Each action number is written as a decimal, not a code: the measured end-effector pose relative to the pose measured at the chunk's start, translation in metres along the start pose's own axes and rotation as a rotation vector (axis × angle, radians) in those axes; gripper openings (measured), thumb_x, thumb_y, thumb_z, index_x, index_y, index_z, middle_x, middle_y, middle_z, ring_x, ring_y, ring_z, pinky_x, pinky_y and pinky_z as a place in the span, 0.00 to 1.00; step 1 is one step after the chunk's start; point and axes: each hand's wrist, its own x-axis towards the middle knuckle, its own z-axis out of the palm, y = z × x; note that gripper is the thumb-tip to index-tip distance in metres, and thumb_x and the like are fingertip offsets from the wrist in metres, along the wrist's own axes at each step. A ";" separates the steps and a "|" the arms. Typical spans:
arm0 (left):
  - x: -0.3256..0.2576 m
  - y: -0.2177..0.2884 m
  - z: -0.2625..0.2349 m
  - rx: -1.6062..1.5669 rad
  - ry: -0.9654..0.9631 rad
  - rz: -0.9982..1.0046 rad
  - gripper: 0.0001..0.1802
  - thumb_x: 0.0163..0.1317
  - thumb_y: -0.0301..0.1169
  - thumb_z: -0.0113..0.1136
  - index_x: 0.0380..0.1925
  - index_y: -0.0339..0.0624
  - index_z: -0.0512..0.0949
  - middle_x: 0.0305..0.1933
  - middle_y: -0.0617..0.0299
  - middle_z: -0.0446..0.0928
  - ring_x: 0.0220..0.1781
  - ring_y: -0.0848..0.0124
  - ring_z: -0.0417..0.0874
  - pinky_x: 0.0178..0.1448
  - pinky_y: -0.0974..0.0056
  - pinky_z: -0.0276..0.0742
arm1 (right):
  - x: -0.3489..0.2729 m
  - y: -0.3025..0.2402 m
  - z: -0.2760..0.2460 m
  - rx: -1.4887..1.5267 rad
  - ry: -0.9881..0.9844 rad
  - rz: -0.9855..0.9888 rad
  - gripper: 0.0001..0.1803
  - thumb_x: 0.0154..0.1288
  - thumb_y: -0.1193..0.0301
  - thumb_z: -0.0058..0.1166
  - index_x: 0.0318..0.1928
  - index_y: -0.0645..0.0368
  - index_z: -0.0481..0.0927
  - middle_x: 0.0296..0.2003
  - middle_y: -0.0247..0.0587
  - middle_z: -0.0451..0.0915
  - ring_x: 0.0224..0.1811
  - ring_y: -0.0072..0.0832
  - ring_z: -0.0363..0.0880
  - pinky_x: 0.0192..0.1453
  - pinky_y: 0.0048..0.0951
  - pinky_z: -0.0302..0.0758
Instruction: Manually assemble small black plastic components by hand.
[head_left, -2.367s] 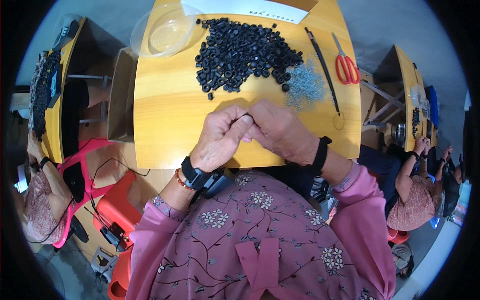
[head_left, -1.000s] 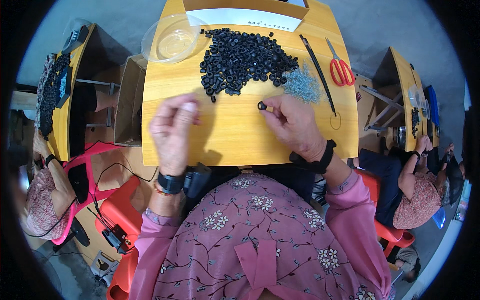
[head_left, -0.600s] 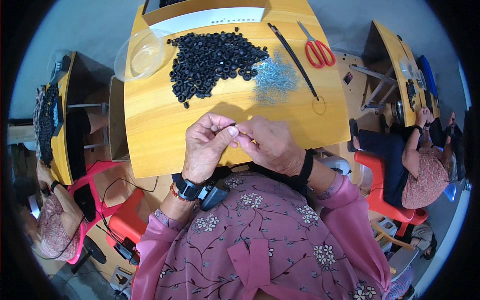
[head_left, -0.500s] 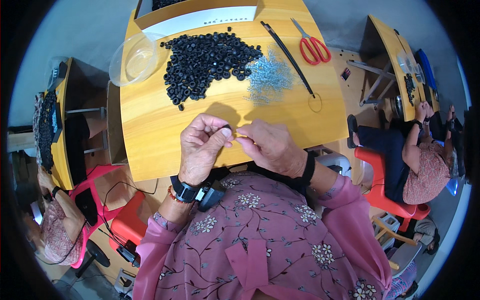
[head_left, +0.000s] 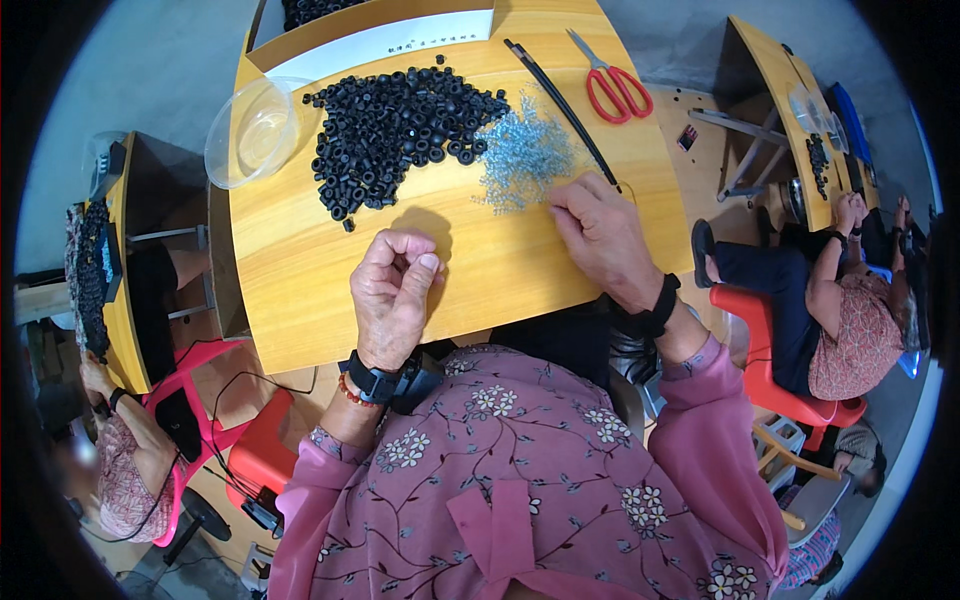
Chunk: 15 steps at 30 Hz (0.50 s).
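Filling the middle of the frame, the tabletop point(head_left: 500, 275) carries an open box point(head_left: 375, 45) at upper left and, below it, a spread of black pieces point(head_left: 375, 145). The left hand point(head_left: 388, 298) sits under that spread, fingers curled in; whether they clamp anything, I cannot tell. The right hand point(head_left: 612, 243), right of centre, is just beside the pale-blue bits point(head_left: 525, 160); its fingers bunch, their grip hidden. The step seems to be picking out one bit; next calls for a fine pinch.
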 end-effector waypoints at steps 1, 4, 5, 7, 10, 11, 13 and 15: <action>-0.001 0.000 0.000 -0.006 0.008 -0.002 0.07 0.67 0.18 0.59 0.42 0.36 0.76 0.41 0.63 0.77 0.38 0.77 0.80 0.44 0.69 0.80 | 0.000 0.001 0.002 -0.017 -0.018 0.003 0.05 0.64 0.74 0.58 0.40 0.59 0.79 0.36 0.46 0.76 0.37 0.49 0.79 0.38 0.44 0.77; 0.000 0.003 0.004 -0.031 0.029 -0.009 0.08 0.66 0.18 0.60 0.45 0.36 0.76 0.40 0.63 0.77 0.38 0.77 0.79 0.44 0.70 0.80 | 0.001 0.001 0.001 -0.025 -0.037 0.003 0.05 0.63 0.76 0.59 0.39 0.61 0.79 0.34 0.47 0.77 0.36 0.47 0.80 0.39 0.41 0.76; 0.000 0.004 0.004 -0.041 0.035 -0.011 0.09 0.66 0.18 0.60 0.45 0.35 0.75 0.39 0.63 0.77 0.38 0.77 0.79 0.44 0.70 0.80 | 0.001 0.001 0.001 -0.020 -0.037 0.001 0.05 0.63 0.76 0.60 0.39 0.62 0.80 0.34 0.47 0.77 0.36 0.46 0.80 0.39 0.39 0.76; 0.000 0.002 0.002 -0.015 0.019 -0.010 0.09 0.66 0.16 0.59 0.45 0.35 0.75 0.38 0.66 0.74 0.37 0.79 0.77 0.43 0.72 0.78 | 0.001 0.001 0.001 -0.044 -0.075 0.018 0.06 0.63 0.75 0.58 0.40 0.60 0.78 0.35 0.47 0.76 0.37 0.49 0.79 0.39 0.43 0.76; 0.000 0.000 0.001 -0.045 -0.014 0.017 0.10 0.65 0.15 0.58 0.45 0.35 0.76 0.37 0.67 0.74 0.36 0.80 0.76 0.42 0.73 0.77 | 0.001 -0.002 0.000 -0.022 -0.077 0.016 0.06 0.64 0.75 0.58 0.40 0.60 0.76 0.35 0.47 0.75 0.37 0.51 0.79 0.39 0.44 0.76; -0.002 0.000 0.000 -0.063 -0.022 0.026 0.10 0.65 0.14 0.58 0.45 0.35 0.76 0.37 0.67 0.74 0.36 0.80 0.76 0.42 0.73 0.77 | 0.000 -0.007 0.001 0.001 -0.073 0.011 0.06 0.64 0.75 0.58 0.41 0.61 0.76 0.34 0.48 0.76 0.37 0.51 0.79 0.39 0.44 0.76; -0.006 -0.001 -0.004 -0.051 -0.037 -0.006 0.10 0.65 0.15 0.59 0.45 0.34 0.76 0.39 0.64 0.77 0.36 0.78 0.77 0.44 0.71 0.78 | -0.004 -0.026 -0.006 0.219 -0.132 0.089 0.05 0.65 0.75 0.57 0.40 0.61 0.76 0.34 0.48 0.76 0.36 0.50 0.79 0.39 0.42 0.75; -0.005 -0.003 -0.004 -0.066 -0.046 0.003 0.10 0.65 0.16 0.60 0.45 0.34 0.76 0.39 0.62 0.78 0.35 0.77 0.78 0.44 0.69 0.79 | -0.005 -0.042 -0.007 0.382 -0.189 0.103 0.05 0.66 0.76 0.57 0.39 0.62 0.76 0.33 0.48 0.77 0.35 0.48 0.79 0.38 0.41 0.74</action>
